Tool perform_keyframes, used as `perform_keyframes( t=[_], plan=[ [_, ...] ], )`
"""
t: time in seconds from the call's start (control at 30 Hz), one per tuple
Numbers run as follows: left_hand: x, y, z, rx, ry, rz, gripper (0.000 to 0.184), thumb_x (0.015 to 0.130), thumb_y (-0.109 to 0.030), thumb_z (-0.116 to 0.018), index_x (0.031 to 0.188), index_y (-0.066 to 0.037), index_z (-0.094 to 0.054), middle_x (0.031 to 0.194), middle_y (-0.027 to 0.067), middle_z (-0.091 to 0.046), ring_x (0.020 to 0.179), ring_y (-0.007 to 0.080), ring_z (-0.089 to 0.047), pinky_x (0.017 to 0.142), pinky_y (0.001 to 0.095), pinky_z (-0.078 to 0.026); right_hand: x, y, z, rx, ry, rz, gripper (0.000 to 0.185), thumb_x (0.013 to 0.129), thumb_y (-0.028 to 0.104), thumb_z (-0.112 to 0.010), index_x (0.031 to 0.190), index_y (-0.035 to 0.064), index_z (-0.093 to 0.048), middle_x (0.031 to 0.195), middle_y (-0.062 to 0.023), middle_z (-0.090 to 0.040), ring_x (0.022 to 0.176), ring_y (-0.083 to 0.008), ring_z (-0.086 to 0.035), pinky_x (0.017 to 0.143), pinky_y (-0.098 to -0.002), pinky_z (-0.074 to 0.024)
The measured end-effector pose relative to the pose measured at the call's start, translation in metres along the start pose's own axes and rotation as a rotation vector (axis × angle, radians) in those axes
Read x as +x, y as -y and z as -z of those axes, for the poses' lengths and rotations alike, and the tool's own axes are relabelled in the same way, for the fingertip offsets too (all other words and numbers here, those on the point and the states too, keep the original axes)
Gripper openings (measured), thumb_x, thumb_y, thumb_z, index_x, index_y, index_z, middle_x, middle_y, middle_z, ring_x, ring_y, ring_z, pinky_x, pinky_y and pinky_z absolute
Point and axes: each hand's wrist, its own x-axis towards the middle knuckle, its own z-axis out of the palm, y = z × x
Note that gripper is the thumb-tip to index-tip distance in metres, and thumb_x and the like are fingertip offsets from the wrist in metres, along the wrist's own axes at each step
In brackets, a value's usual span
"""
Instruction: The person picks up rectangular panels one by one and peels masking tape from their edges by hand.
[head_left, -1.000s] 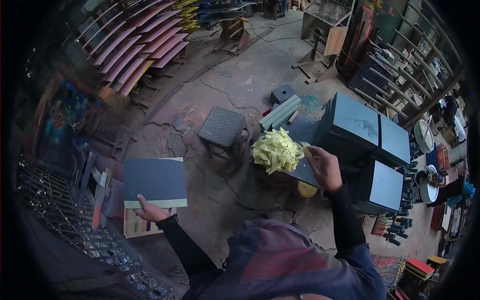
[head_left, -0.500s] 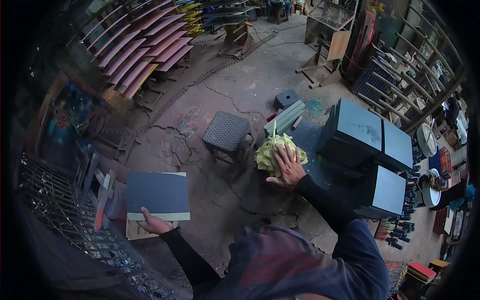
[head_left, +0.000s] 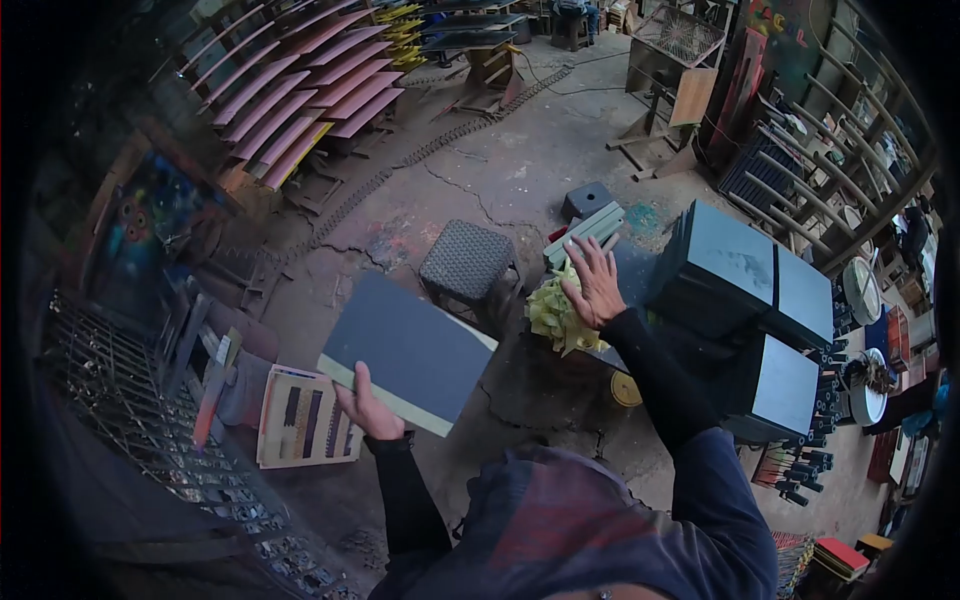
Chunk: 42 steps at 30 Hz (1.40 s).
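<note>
A flat dark board (head_left: 405, 335) with pale strips along two edges is held in my left hand (head_left: 370, 405), thumb on top and the other fingers hidden beneath. Tilted, it hangs in front of me to the left. With fingers spread, my right hand (head_left: 597, 290) is over a crumpled heap of pale yellow strips (head_left: 550, 318); whether it touches them I cannot tell. The heap lies at the left end of a low dark table (head_left: 637, 268). Stacks of dark boards (head_left: 715, 255) stand to the right of that hand.
A woven-top stool (head_left: 465, 258) stands ahead. Greenish bars (head_left: 590, 232) and a dark block stool (head_left: 586, 200) are beyond the heap. A patterned sheet (head_left: 308, 415) lies at lower left beside a metal grate (head_left: 150, 420). Racks of pink panels (head_left: 310, 90) stand far left. The floor is cracked.
The board in my left hand has moved right and turned, uncovering the patterned sheet. My right hand has shifted up off the heap's front, and a yellow round thing shows below the table.
</note>
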Motion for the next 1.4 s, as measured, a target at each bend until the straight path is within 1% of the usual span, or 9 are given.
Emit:
perform_keyframes(
  t=[0.07,0.33,0.37,0.47,0.5,0.57,0.9,1.2,1.4],
  plan=[
    [-0.005,0.005,-0.004,-0.055,0.144,0.028,0.037,0.093,-0.009,-0.054,0.127,0.002,-0.045,0.124,0.0130,-0.053,0.111,0.0221,-0.052,0.094,0.0338,-0.041,0.009,-0.026,-0.016,-0.047,0.537,-0.263,0.060,0.094,0.050,-0.034,0.142,0.0140,-0.034,0.135,-0.0180,-0.046,0.137,-0.0338,-0.027,0.107,-0.0638,-0.0006],
    [-0.018,0.002,-0.021,-0.130,0.241,0.114,0.035,0.093,-0.009,-0.054,0.125,0.002,-0.046,0.122,0.0107,-0.054,0.109,0.0194,-0.052,0.095,0.0320,-0.039,0.016,-0.062,-0.023,0.464,0.240,-0.448,0.063,0.095,0.059,-0.024,0.114,0.0144,-0.063,0.121,-0.0051,-0.058,0.128,-0.0292,-0.041,0.102,-0.0666,0.0040],
    [-0.019,0.003,-0.022,-0.130,0.268,0.121,0.036,0.093,-0.010,-0.054,0.125,0.002,-0.046,0.122,0.0104,-0.053,0.109,0.0192,-0.052,0.095,0.0319,-0.039,0.013,-0.068,-0.027,0.436,0.207,-0.458,0.051,0.095,0.052,-0.036,0.111,0.0114,-0.063,0.116,-0.0087,-0.060,0.121,-0.0298,-0.048,0.105,-0.0608,-0.0151],
    [-0.025,0.000,-0.033,-0.111,0.302,0.121,0.036,0.092,-0.010,-0.055,0.125,0.003,-0.046,0.121,0.0102,-0.053,0.109,0.0189,-0.051,0.095,0.0321,-0.039,0.018,-0.021,0.000,0.285,0.027,-0.250,0.037,0.093,0.039,-0.054,0.109,0.0075,-0.064,0.106,-0.0128,-0.062,0.111,-0.0310,-0.056,0.097,-0.0459,-0.0376],
    [-0.026,0.001,-0.036,-0.111,0.311,0.126,0.036,0.092,-0.010,-0.055,0.125,0.003,-0.046,0.121,0.0102,-0.053,0.109,0.0189,-0.051,0.095,0.0321,-0.039,0.019,-0.003,0.005,0.410,-0.049,-0.179,0.030,0.088,0.025,-0.065,0.107,0.0015,-0.064,0.098,-0.0136,-0.065,0.096,-0.0260,-0.063,0.082,-0.0321,-0.0483],
    [-0.031,0.005,-0.042,-0.105,0.360,0.131,0.037,0.092,-0.010,-0.054,0.125,0.003,-0.045,0.121,0.0107,-0.053,0.108,0.0184,-0.051,0.095,0.0319,-0.039,0.020,0.055,0.036,0.831,0.185,-0.295,0.027,0.091,0.018,-0.062,0.108,-0.0038,-0.060,0.096,-0.0052,-0.063,0.088,-0.0100,-0.058,0.081,-0.0259,-0.0473],
    [-0.055,0.012,-0.070,-0.057,0.500,0.144,0.036,0.091,-0.006,-0.054,0.125,0.004,-0.043,0.120,0.0109,-0.053,0.106,0.0172,-0.051,0.094,0.0307,-0.039,-0.006,0.095,0.071,0.902,0.178,-0.405,0.024,0.092,0.019,-0.062,0.090,-0.0048,-0.065,0.075,0.0007,-0.061,0.071,-0.0045,-0.053,0.064,-0.0221,-0.0447],
    [-0.080,0.008,-0.099,-0.090,0.602,0.215,0.035,0.092,-0.006,-0.053,0.124,0.004,-0.044,0.119,0.0111,-0.053,0.105,0.0172,-0.051,0.094,0.0309,-0.039,-0.041,0.083,0.101,0.901,-0.027,-0.483,0.021,0.088,0.018,-0.065,0.089,-0.0031,-0.065,0.073,-0.0036,-0.062,0.065,-0.0078,-0.054,0.061,-0.0259,-0.0466],
    [-0.111,0.009,-0.116,-0.041,0.610,0.186,0.035,0.092,-0.008,-0.053,0.124,0.004,-0.045,0.118,0.0113,-0.054,0.104,0.0176,-0.052,0.094,0.0310,-0.040,-0.068,0.095,0.127,0.038,-0.290,-0.013,0.017,0.079,0.003,-0.069,0.095,0.0004,-0.065,0.089,-0.0113,-0.067,0.077,-0.0218,-0.065,0.066,-0.0308,-0.0526]
  ],
)
